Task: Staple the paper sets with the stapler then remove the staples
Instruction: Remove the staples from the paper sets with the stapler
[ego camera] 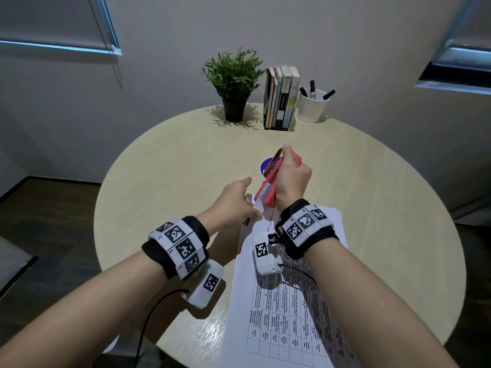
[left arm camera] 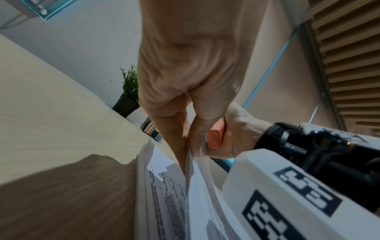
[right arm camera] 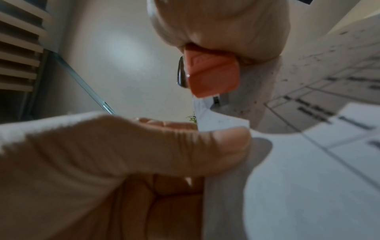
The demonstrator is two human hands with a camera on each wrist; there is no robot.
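Pinching the printed white paper set (ego camera: 279, 301) corner with your left hand (ego camera: 233, 203), you're keeping it steady. Your right hand (ego camera: 291, 181) is gripping the coral-pink plastic stapler (ego camera: 268, 187), tilting its tip toward that corner.

Table (ego camera: 164, 166) under my arms is pale wood-grain laminate, smooth, with a soft sheen near the edge; paper set (ego camera: 287, 314) is thin matt white sheets printed in black; stapler (ego camera: 268, 187) in my right hand (ego camera: 292, 179) is coral plastic, satin, with a shiny metal inner rail; wrist bands (ego camera: 176, 247) are black fuzzy cloth under hard white matt plastic tiles; pen cup (ego camera: 310, 107) looks glossy white; plant pot (ego camera: 233, 110) is matt black; floor (ego camera: 47, 208) is dark wood.
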